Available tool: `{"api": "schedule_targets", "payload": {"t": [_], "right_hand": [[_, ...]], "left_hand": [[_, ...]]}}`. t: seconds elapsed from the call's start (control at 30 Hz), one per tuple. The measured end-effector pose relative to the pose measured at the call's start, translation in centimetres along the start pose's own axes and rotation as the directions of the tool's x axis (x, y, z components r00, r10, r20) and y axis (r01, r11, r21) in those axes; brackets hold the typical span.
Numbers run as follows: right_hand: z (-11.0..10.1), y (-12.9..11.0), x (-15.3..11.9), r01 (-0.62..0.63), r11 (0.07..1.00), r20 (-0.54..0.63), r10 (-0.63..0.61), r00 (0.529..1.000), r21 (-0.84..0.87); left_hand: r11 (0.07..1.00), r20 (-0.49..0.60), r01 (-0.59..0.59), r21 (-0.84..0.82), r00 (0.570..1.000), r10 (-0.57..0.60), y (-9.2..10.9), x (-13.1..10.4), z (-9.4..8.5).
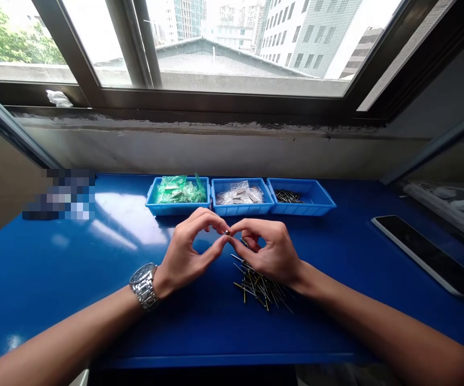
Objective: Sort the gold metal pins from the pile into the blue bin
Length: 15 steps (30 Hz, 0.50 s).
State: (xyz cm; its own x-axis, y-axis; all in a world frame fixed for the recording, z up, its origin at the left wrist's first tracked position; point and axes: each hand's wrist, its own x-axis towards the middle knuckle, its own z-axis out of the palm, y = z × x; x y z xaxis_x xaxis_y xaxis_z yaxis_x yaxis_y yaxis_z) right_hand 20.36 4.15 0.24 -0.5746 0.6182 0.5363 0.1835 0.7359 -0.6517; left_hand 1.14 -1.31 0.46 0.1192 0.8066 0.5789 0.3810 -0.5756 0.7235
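Observation:
My left hand (194, 244) and my right hand (270, 245) meet above the middle of the blue table (107, 284). Thumb and forefinger of each are pinched together around a small metal pin (227, 232), which shows only as a dark end with a pale spot; its full shape is hidden. A loose pile of thin metal pins (261, 287), some with brass-coloured ends, lies beneath my right hand, which covers part of it. On my left wrist sits a silver metal watch (144, 284).
Along the back stand three blue bins: one with green plastic bags (179, 190), one with clear bags (240, 194), one with dark pins (288, 197). To the right lies a phone-like slab (428, 254) with a dark face. Behind the table are a wall (216, 153) and window.

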Motion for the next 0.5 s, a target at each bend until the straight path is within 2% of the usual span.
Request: {"api": "schedule_targets", "payload": {"t": [0.2,0.5], "right_hand": [[-0.1,-0.21,0.1,-0.003,1.0,-0.025,0.002,1.0,-0.02],[-0.39,-0.53,-0.03,0.071,0.994,-0.153,-0.084,0.985,-0.085]], "left_hand": [[1.0,-0.026,-0.001,0.004,1.0,0.001,-0.14,-0.01,-0.1],[0.998,-0.019,0.059,0.008,0.998,-0.059,-0.18,0.01,-0.05]]}}
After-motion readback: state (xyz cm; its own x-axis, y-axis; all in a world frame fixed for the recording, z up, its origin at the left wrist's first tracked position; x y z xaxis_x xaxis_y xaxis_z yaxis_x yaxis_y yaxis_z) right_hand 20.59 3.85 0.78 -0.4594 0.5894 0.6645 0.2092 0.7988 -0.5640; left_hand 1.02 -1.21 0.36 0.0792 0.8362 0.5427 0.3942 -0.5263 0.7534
